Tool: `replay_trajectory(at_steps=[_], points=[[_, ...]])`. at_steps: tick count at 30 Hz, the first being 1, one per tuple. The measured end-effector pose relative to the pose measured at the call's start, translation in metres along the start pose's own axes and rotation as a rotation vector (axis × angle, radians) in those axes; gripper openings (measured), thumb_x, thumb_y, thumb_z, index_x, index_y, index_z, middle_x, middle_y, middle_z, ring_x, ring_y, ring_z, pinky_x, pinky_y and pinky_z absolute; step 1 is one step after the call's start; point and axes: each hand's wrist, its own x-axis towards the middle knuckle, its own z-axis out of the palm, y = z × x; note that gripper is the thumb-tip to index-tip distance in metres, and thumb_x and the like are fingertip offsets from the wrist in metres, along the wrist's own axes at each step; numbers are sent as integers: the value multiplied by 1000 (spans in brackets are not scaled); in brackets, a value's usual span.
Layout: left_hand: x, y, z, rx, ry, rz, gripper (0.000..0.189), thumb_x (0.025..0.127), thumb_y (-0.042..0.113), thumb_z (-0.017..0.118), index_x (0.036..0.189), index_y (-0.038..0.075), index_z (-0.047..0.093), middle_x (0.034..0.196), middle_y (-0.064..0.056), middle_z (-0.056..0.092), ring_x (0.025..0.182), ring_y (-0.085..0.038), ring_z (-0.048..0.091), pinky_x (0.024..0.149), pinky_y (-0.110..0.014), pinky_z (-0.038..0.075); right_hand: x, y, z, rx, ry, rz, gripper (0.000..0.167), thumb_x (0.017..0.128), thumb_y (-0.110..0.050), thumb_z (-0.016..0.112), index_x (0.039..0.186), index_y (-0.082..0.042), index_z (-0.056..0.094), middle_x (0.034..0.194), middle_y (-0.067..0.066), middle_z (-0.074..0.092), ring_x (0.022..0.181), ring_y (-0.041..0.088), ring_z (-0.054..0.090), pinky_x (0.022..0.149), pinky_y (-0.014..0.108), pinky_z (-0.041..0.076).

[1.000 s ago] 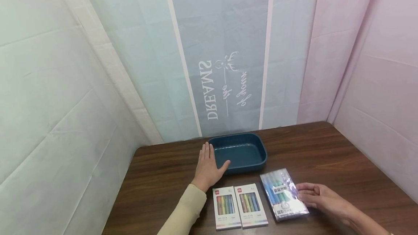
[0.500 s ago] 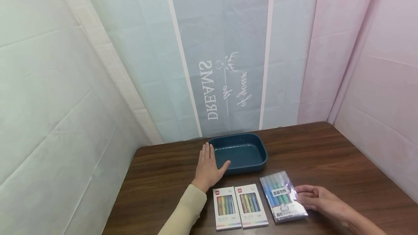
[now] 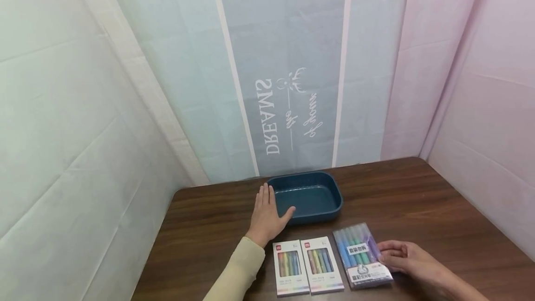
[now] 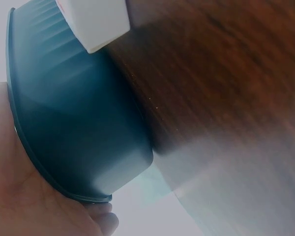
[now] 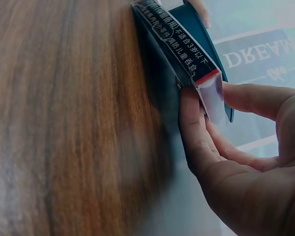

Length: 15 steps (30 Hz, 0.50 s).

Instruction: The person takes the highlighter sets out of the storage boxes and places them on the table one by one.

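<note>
My right hand [image 3: 407, 257] pinches the right edge of a clear pack of highlighter pens [image 3: 360, 254], in blue, green and purple. In the right wrist view the thumb lies on one face of the pack [image 5: 179, 42] and fingers on the other. My left hand [image 3: 267, 215] rests with straight fingers on the left rim of a dark blue rectangular tray [image 3: 309, 201]; the left wrist view shows the tray's outer wall [image 4: 78, 103] against the palm. Two white boxes of coloured pens, the left box [image 3: 291, 284] and the right box [image 3: 327, 282], lie side by side left of the pack.
The brown wooden table [image 3: 426, 208] extends right of the tray and left of my left arm. Behind it hangs a pale curtain [image 3: 292, 59] with mirrored lettering. White and pink cloth walls stand on both sides.
The pack of highlighter pens has tilted and shifted slightly toward me in my right hand, so its glare has faded and the pens show more clearly. The left hand, tray and boxes stay put.
</note>
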Motion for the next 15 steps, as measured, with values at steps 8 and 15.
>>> replay_trajectory(at_steps=[8, 15], points=[[0, 0, 1, -17, 0, -4, 103, 103, 67, 56, 167, -8, 24, 176, -26, 16, 165, -40, 14, 132, -53, 19, 0, -3, 8, -238, 91, -137, 44, 106, -12, 65, 132, 23, 57, 111, 14, 75, 92, 2, 69, 77, 22, 58], [0, -1, 3, 9, -6, -2, 103, 104, 68, 52, 168, -6, 20, 177, -25, 13, 166, -38, 10, 133, -51, 16, 0, -1, 14, -343, 122, -251, 36, 103, -6, 68, 125, 22, 63, 103, 13, 76, 83, 2, 71, 69, 25, 59]])
